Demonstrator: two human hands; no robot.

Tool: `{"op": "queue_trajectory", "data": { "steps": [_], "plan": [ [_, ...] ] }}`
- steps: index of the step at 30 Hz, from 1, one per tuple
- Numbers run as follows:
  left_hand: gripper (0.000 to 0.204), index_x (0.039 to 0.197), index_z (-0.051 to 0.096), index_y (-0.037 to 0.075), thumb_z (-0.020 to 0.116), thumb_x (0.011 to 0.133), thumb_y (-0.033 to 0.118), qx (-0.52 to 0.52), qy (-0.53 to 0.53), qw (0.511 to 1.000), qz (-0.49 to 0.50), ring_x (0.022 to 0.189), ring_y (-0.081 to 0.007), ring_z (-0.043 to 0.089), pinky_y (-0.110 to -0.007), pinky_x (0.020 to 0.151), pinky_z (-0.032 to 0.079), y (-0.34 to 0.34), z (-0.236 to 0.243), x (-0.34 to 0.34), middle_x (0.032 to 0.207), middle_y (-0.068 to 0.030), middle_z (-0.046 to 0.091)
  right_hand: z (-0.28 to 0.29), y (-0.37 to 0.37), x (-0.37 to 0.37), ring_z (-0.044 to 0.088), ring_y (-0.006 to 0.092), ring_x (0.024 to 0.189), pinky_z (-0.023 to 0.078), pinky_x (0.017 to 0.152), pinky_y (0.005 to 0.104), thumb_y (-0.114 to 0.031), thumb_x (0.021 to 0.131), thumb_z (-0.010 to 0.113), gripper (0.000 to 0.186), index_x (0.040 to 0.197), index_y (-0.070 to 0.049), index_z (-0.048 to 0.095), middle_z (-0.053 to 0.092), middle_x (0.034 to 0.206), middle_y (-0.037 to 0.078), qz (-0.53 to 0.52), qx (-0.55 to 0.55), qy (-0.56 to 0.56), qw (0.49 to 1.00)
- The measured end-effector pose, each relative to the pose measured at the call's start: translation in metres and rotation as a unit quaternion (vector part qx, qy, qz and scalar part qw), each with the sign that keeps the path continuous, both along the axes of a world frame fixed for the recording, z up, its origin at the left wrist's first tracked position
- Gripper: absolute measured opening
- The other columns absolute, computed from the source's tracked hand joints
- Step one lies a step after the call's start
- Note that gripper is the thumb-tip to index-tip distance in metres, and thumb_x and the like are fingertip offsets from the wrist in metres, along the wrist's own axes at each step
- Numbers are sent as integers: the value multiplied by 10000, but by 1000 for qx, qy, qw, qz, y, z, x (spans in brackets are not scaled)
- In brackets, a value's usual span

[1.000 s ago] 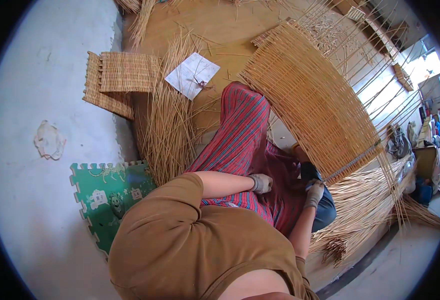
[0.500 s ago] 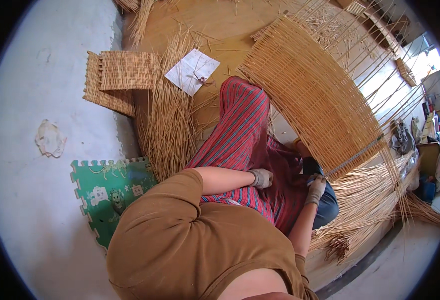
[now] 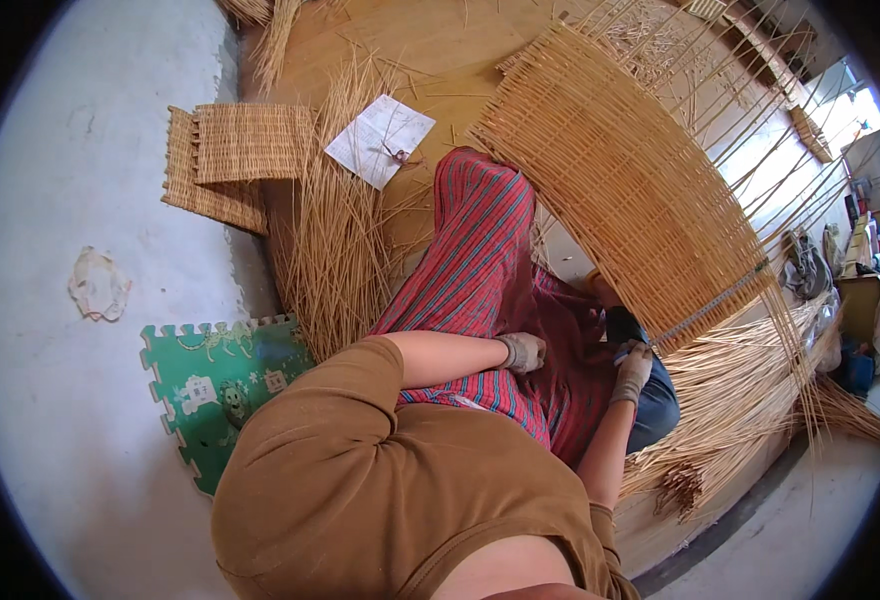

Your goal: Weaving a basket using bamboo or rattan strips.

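Note:
A large woven wicker panel (image 3: 620,170) slants up and away at the right, with long loose canes sticking out past its far side. Across its near end lies a narrow grey strip (image 3: 705,308) that looks like a measuring tape. My right hand (image 3: 634,368), in a pale glove, is closed at the strip's near end, by the panel's corner; a small bluish bit shows at the fingers. Resting on the red striped cloth (image 3: 480,230) over my lap is my gloved left hand (image 3: 524,353), curled closed, with nothing showing in it.
Bundles of cane (image 3: 715,420) lie below the panel at the right, and loose canes (image 3: 335,220) left of my knee. A white paper sheet (image 3: 380,140) lies on them. Folded woven pieces (image 3: 250,145) and a green foam mat (image 3: 222,385) are beside the left wall (image 3: 90,190).
Both hands keep nearly the same places. The view has shifted slightly, and the panel appears a little to the left.

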State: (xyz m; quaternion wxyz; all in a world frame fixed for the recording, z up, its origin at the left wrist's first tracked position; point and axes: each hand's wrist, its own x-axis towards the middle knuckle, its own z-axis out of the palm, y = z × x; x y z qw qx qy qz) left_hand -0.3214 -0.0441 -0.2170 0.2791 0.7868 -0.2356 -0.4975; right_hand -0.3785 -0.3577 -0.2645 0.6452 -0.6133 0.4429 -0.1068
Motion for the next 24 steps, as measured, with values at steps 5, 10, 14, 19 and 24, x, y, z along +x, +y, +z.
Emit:
{"op": "queue_trajectory", "data": {
  "steps": [5, 10, 14, 19, 24],
  "plan": [
    [322, 1157, 683, 70, 588, 965, 311, -74, -80, 994, -13, 1003, -318, 744, -473, 892, 573, 12, -5, -5, 1076, -162, 751, 4, 8, -5, 695, 322, 845, 552, 725, 446, -381, 927, 642, 320, 982, -79, 731, 728, 948, 136, 409, -651, 198, 608],
    [274, 1186, 663, 72, 625, 1008, 277, -89, 3, 996, -2, 802, -224, 734, -388, 769, 588, 23, -9, 3, 991, -121, 754, 29, 45, 4, 680, 264, 801, 552, 779, 389, -309, 1022, 570, 289, 930, -73, 709, 722, 874, 110, 89, -306, 65, 946],
    [247, 1156, 678, 58, 614, 1018, 252, -76, 78, 994, 27, 792, -177, 716, -361, 753, 573, 19, 3, 10, 948, -85, 739, 59, 72, 12, 622, 154, 765, 518, 753, 313, -460, 1091, 484, 463, 915, -63, 644, 657, 807, 27, -24, -79, -201, 976],
    [192, 1114, 679, 55, 656, 963, 171, -247, -247, 935, -68, 896, -334, 712, -420, 813, 565, -48, 73, 60, 979, -158, 728, 80, 89, 20, 584, 116, 767, 493, 683, 287, -393, 1115, 482, 417, 894, -79, 646, 660, 841, 24, -69, -10, -241, 968],
    [216, 1143, 689, 117, 680, 936, 179, -421, -579, 689, -112, 1066, -348, 671, -473, 962, 504, -188, 196, 142, 1113, -150, 716, 77, 119, 19, 595, 122, 800, 504, 742, 296, -377, 1112, 482, 412, 921, -72, 682, 686, 888, 25, -44, 81, -187, 978]
  ]
}}
